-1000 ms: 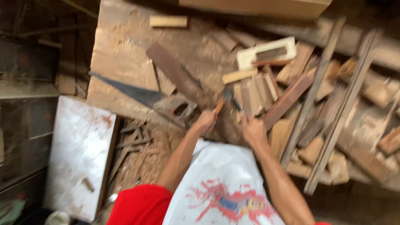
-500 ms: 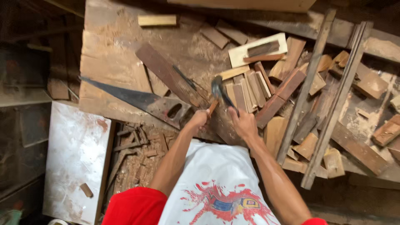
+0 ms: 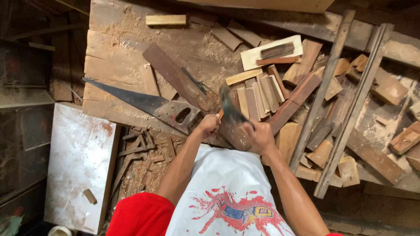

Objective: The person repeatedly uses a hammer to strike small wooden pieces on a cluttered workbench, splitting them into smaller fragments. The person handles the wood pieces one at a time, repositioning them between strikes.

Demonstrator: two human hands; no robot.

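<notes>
My left hand (image 3: 209, 125) is closed around a short tool with an orange-brown wooden handle (image 3: 220, 114), its tip hidden. My right hand (image 3: 259, 136) grips a dark hammer (image 3: 228, 107), blurred with motion, raised just above and between the two hands. Both hands hover over a dark wooden piece (image 3: 232, 137) at the near edge of the rough wooden workbench (image 3: 113, 48). A handsaw (image 3: 144, 102) lies flat on the bench just left of my left hand.
A dark plank (image 3: 173, 76) lies diagonally behind the saw. Several short wood offcuts (image 3: 260, 94) are heaped right of the hands, crossed by two long strips (image 3: 326, 89). A white panel (image 3: 78, 166) lies lower left, with wood scraps (image 3: 140, 161) on the ground beside it.
The hammer has swung and is now blurred above the hands. Both hands stay over the same dark piece. The view has shifted slightly.
</notes>
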